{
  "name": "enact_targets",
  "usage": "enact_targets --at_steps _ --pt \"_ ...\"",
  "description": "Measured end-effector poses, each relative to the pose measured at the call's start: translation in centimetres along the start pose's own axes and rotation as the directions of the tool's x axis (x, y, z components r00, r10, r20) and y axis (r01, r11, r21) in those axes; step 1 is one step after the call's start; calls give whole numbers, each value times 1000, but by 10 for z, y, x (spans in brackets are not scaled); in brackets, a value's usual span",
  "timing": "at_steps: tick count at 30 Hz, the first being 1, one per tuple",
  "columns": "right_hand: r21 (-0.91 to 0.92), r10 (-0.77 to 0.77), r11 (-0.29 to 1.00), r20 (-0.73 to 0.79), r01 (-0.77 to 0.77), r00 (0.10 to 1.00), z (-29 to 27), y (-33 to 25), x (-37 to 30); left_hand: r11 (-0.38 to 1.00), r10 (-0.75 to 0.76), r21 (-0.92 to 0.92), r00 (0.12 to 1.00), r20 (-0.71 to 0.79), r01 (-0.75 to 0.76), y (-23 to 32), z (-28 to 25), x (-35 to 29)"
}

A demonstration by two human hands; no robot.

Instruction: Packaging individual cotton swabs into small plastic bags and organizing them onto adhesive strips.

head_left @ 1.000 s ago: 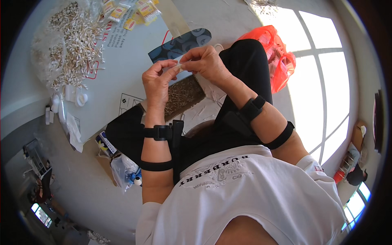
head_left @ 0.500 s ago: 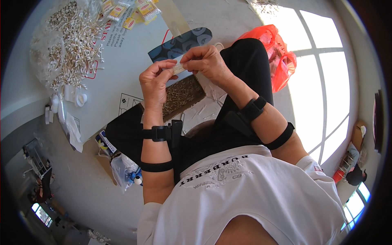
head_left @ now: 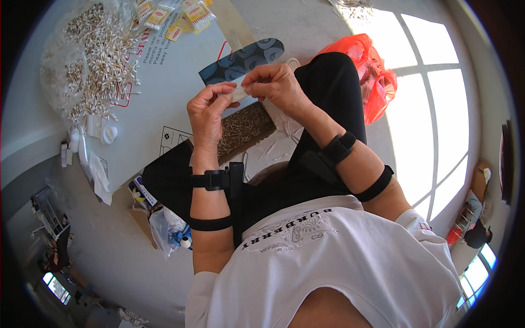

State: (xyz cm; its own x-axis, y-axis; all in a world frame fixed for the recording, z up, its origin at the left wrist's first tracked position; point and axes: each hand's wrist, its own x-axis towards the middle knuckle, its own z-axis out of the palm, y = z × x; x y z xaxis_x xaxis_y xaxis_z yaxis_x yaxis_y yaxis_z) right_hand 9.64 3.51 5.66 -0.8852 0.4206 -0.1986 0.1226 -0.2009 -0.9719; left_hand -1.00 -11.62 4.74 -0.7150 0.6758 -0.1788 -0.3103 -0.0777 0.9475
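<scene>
In front of me, both hands hold a small whitish packet between their fingertips; its exact kind is too small to make out. My left hand (head_left: 206, 115) pinches the near left end of the packet (head_left: 239, 95), thumb below and fingers above. At its other end, my right hand (head_left: 279, 90) is closed with thumb and forefinger pressed together. Just below the hands sits an open brown box (head_left: 264, 134) with many loose cotton swabs (head_left: 243, 127) in it. A dark blue patterned strip (head_left: 240, 61) lies beyond my fingers.
A clear bag spilling a heap of cotton swabs (head_left: 101, 52) lies on the grey board (head_left: 147, 104) at the far left. Yellow-carded swab packs (head_left: 188, 19) lie at the back. A red plastic bag (head_left: 377, 82) stands beyond my right knee; blue-and-white items (head_left: 175, 232) sit lower left.
My hands stay on the whitish packet in nearly the same place, with only a very slight shift of the fingers. Everything around them stays put.
</scene>
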Motion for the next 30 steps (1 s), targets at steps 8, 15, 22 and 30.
enact_targets --at_steps 8,15,22,30 --pt "-22 2 1000 -14 -2 1000 0 3 -2 1000 16 2 1000 20 -16 0 1 -1" --pt "-21 -12 1000 -24 12 1000 1 4 -2 1000 22 16 999 34 -23 1 1 -3" --pt "-25 -39 999 -18 38 999 2 8 -2 999 14 29 1000 20 -15 1 3 -2" --pt "-114 -4 993 -44 -1 999 6 13 0 999 7 33 1000 14 -8 3 4 -3"
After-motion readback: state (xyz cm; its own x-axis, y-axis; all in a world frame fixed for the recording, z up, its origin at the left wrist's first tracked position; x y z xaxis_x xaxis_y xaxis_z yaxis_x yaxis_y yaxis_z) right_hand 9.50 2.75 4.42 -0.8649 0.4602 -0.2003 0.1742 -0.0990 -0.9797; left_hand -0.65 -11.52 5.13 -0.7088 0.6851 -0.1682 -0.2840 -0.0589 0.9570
